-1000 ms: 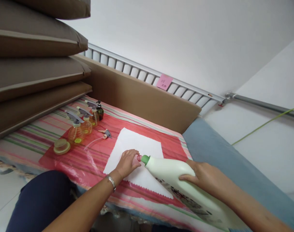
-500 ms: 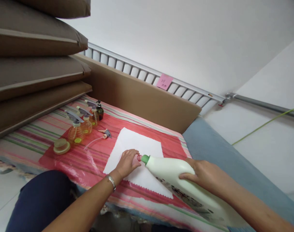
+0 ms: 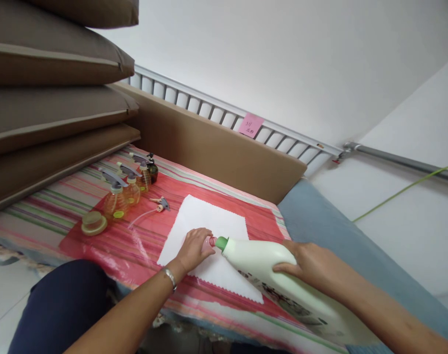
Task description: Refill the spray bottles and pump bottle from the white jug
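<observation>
My left hand is closed round a small pinkish clear bottle over a white cloth with zigzag edges. Only the bottle's neck and part of its side show past my fingers. My right hand grips a large pale green jug by its upper part, tilted with the mouth toward the left. The jug's green spout is at the mouth of the small bottle. Whether liquid is flowing I cannot tell. A loose spray trigger head with a thin tube lies left of the cloth.
Several yellowish spray bottles and a dark pump bottle line the left side. Near them sits a yellowish round lid. Brown cushions are stacked at left; a brown panel leans against the radiator.
Almost nothing differs. The jug and my right hand have shifted very slightly, while my left hand holds the bottle in the same place.
</observation>
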Demonstrator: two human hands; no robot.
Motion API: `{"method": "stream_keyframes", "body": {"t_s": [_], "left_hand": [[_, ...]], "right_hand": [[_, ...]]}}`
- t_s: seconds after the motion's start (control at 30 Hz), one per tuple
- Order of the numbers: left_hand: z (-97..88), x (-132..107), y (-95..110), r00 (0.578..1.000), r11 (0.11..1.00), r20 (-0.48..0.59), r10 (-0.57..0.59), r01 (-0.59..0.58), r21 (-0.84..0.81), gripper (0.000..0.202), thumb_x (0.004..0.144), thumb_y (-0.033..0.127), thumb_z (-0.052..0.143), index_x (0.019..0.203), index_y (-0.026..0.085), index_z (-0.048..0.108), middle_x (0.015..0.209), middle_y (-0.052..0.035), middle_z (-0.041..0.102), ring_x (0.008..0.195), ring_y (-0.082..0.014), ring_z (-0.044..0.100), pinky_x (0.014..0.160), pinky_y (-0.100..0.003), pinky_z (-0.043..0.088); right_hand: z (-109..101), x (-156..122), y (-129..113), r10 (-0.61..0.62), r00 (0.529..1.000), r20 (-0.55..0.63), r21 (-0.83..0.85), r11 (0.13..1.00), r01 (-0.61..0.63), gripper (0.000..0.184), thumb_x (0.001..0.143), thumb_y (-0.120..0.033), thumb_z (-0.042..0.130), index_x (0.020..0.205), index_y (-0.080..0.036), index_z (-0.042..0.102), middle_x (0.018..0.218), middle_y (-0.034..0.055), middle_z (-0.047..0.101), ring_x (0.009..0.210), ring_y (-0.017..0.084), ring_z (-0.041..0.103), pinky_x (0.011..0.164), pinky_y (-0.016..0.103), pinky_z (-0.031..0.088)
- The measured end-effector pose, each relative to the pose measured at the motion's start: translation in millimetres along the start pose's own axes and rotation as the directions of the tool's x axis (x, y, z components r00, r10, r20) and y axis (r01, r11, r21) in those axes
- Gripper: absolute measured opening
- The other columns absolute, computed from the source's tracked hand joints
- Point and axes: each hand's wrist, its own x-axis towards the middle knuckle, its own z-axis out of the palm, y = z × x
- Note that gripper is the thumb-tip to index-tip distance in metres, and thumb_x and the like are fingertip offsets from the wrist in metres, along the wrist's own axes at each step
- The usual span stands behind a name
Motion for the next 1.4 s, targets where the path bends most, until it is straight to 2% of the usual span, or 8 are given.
{"method": "stream_keyframes", "body": {"t_s": [0.33, 0.83, 1.4], "left_hand": [[-1.2, 0.1, 1.6, 1.0, 1.0, 0.004, 0.007, -0.007, 0.002, 0.046, 0.071, 0.034, 0.069, 0.113, 0.024, 0.051, 0.115, -0.0063, 0.06, 0.112, -0.0256, 0.05, 0.097, -0.043, 0.036], [-2.3, 0.8, 3.6, 1.0, 1.0, 0.015, -0.017, 0.016, 0.004, 0.045, 0.071, 0.032, 0.069, 0.112, 0.023, 0.051, 0.115, -0.0062, 0.06, 0.112, -0.0257, 0.05, 0.097, -0.043, 0.036], [-1.7, 0.3, 3.0, 1.0, 1.0, 0.016, -0.003, 0.003, 0.007, 0.046, 0.07, 0.032, 0.07, 0.112, 0.023, 0.051, 0.115, -0.0062, 0.06, 0.112, -0.0255, 0.05, 0.097, -0.043, 0.035]], "right_hand": [[-5.1, 1.4, -0.5, -0.004, 1.0, -0.005, 0.017, 1.0, 0.004, 0.039, 0.075, -0.06, 0.052, 0.084, -0.024, 0.062, 0.082, 0.0075, 0.071, 0.073, 0.028, 0.065, 0.057, 0.031, 0.04], [-4.8, 3.5, 1.7, -0.016, 1.0, 0.018, 0.007, 1.0, 0.016, 0.043, 0.075, -0.062, 0.051, 0.087, -0.022, 0.062, 0.082, 0.0095, 0.07, 0.074, 0.03, 0.065, 0.058, 0.032, 0.04], [-9.8, 5.0, -2.3, -0.003, 0.999, 0.037, -0.011, 1.0, 0.004, 0.04, 0.076, -0.059, 0.051, 0.087, -0.022, 0.061, 0.085, 0.0097, 0.071, 0.076, 0.03, 0.065, 0.058, 0.032, 0.039]]}}
